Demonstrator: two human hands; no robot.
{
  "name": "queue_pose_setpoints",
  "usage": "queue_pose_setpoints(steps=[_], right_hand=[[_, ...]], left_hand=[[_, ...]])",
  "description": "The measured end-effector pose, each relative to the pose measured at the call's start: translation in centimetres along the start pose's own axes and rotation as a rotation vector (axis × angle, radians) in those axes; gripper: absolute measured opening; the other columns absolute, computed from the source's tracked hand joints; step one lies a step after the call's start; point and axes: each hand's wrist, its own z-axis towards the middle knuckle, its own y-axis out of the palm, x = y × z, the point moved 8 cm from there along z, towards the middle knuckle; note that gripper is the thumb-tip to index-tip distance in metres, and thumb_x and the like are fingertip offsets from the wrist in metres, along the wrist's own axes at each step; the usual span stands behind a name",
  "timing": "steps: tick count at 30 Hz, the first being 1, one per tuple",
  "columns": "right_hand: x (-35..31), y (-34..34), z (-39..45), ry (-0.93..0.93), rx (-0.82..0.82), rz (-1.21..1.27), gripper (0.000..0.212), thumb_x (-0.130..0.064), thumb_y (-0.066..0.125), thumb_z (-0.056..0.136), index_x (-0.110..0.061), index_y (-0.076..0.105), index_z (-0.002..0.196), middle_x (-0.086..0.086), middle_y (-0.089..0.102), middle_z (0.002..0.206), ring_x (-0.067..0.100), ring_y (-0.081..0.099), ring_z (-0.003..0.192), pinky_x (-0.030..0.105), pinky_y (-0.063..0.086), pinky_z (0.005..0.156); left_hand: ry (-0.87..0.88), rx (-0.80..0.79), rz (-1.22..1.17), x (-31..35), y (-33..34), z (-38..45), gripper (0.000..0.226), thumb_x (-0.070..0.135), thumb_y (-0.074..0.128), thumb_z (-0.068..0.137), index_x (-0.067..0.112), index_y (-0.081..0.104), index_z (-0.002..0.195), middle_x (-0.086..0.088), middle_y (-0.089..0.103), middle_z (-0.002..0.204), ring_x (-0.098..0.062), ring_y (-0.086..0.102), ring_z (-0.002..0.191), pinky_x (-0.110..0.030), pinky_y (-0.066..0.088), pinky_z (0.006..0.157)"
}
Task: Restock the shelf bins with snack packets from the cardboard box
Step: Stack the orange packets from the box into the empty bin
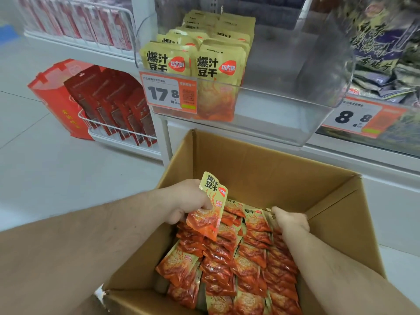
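- The left hand (pixel 188 201) has its fingers curled round a small bunch of tofu snack packets (pixel 208 208), the front one standing up out of the cardboard box (pixel 261 169), yellow top uppermost.
- The right hand (pixel 289 220) is down at the far right row of packets in the box (pixel 250 258); its fingers look curled in among them, but I can't tell whether it has actually closed on one.
- These are small glossy foil-plastic pouches, yellow at the top, orange-red below. I'd judge them light, soft and a bit slippery, with a lumpy filling that gives under a squeeze.
- Best hold, to my eye, is across the flat sealed edges or round the middle of a bunch; a loose pinch would likely let the slick film slide.
- The box is plain brown corrugated card, stiff, flaps open, packed in tidy overlapping rows.
- Above it the clear plastic shelf bin (pixel 272 103) is rigid and smooth-walled, with matching packets (pixel 193 62) standing upright on its left side and bare space on the right.
- An orange price tag (pixel 169 93) sits on the bin's front.
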Motion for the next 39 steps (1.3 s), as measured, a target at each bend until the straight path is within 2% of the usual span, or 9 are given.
queue_pose_setpoints(steps=[3, 8, 13, 19, 23, 27, 32, 35, 39], right_hand=[[-1.3, 1.3, -4.0, 0.029, -0.238, 0.446, 0.052, -0.039, 0.074, 0.06, -0.008, 0.069, 0.102, 0.007, 0.069, 0.084, 0.024, 0.062, 0.064, 0.033, 0.052, 0.063], [-4.4, 1.2, -14.6, -0.204, -0.367, 0.597, 0.065, -0.05, 0.066, 0.049, -0.008, 0.065, 0.099, 0.005, 0.052, 0.081, 0.018, 0.043, 0.064, 0.03, 0.034, 0.053], [-5.7, -1.3, -24.2, -0.595, -0.356, 0.588, 0.043, -0.038, 0.078, 0.077, -0.02, 0.056, 0.11, -0.004, 0.061, 0.102, 0.01, 0.056, 0.09, 0.029, 0.043, 0.072], [-7.1, -3.1, -30.0, -1.01, -0.143, 0.328, 0.043, -0.047, 0.08, 0.064, -0.034, 0.058, 0.098, -0.016, 0.054, 0.106, 0.008, 0.056, 0.102, 0.036, 0.048, 0.097], [-7.9, -4.4, -32.3, -1.176, -0.05, 0.194, 0.05, -0.051, 0.079, 0.061, -0.033, 0.058, 0.102, -0.021, 0.044, 0.108, 0.006, 0.048, 0.108, 0.035, 0.042, 0.102], [-8.6, -7.1, -34.3, -1.293, 0.042, 0.08, 0.06, -0.068, 0.066, 0.056, -0.038, 0.054, 0.107, -0.024, 0.045, 0.109, 0.002, 0.044, 0.109, 0.029, 0.037, 0.101], [-14.0, -13.1, -34.3, -1.277, -0.109, 0.179, 0.074, -0.031, 0.081, 0.078, -0.033, 0.04, 0.138, -0.014, 0.056, 0.116, 0.004, 0.058, 0.077, 0.028, 0.05, 0.074], [-16.2, -13.3, -35.0, -1.326, -0.255, 0.01, 0.068, -0.021, 0.081, 0.08, -0.037, 0.041, 0.132, -0.01, 0.062, 0.109, -0.002, 0.061, 0.065, 0.017, 0.047, 0.061], [-17.4, -13.3, -35.0, -1.368, -0.236, -0.11, 0.043, -0.018, 0.084, 0.077, -0.03, 0.061, 0.111, -0.001, 0.071, 0.096, 0.001, 0.064, 0.063, 0.02, 0.049, 0.058]], left_hand=[[0.023, 0.016, -0.133, 0.0, -0.5, -1.4, 0.034, -0.006, 0.053, 0.093, 0.026, 0.054, 0.106, -0.007, 0.067, 0.11, -0.029, 0.064, 0.102, -0.047, 0.054, 0.091], [0.01, 0.05, -0.423, -0.5, -1.4, -3.9, 0.038, -0.01, 0.041, 0.096, 0.017, 0.048, 0.121, -0.016, 0.063, 0.119, -0.037, 0.062, 0.108, -0.051, 0.053, 0.089], [0.026, 0.06, -0.584, 0.1, -1.6, -6.9, 0.018, 0.002, 0.043, 0.099, 0.006, 0.056, 0.11, -0.02, 0.071, 0.103, -0.035, 0.069, 0.095, -0.048, 0.056, 0.085], [0.262, -0.026, -0.682, 3.4, -1.6, -9.6, 0.047, 0.046, 0.036, 0.102, 0.015, 0.071, 0.113, -0.009, 0.076, 0.104, -0.024, 0.073, 0.087, -0.037, 0.054, 0.075], [0.435, 0.061, -0.58, 5.0, -2.1, -10.8, 0.02, 0.017, 0.06, 0.098, 0.017, 0.066, 0.117, -0.004, 0.077, 0.097, -0.02, 0.075, 0.081, -0.032, 0.056, 0.065], [0.561, 0.111, -0.492, 6.6, -3.4, -12.2, 0.033, -0.003, 0.061, 0.093, 0.025, 0.064, 0.109, -0.001, 0.077, 0.102, -0.024, 0.072, 0.097, -0.039, 0.058, 0.079], [0.672, -0.004, -0.257, 9.4, -4.0, -13.9, 0.048, -0.007, 0.064, 0.089, 0.025, 0.057, 0.124, 0.001, 0.075, 0.111, -0.019, 0.067, 0.11, -0.04, 0.049, 0.098], [0.692, -0.059, -0.112, 10.4, -3.3, -14.4, 0.052, -0.008, 0.065, 0.088, 0.026, 0.055, 0.127, 0.003, 0.074, 0.11, -0.016, 0.068, 0.108, -0.036, 0.051, 0.093], [0.694, -0.094, 0.004, 11.4, -3.2, -14.2, 0.065, -0.01, 0.068, 0.084, 0.026, 0.049, 0.134, 0.0, 0.072, 0.116, -0.018, 0.066, 0.112, -0.046, 0.049, 0.102]])
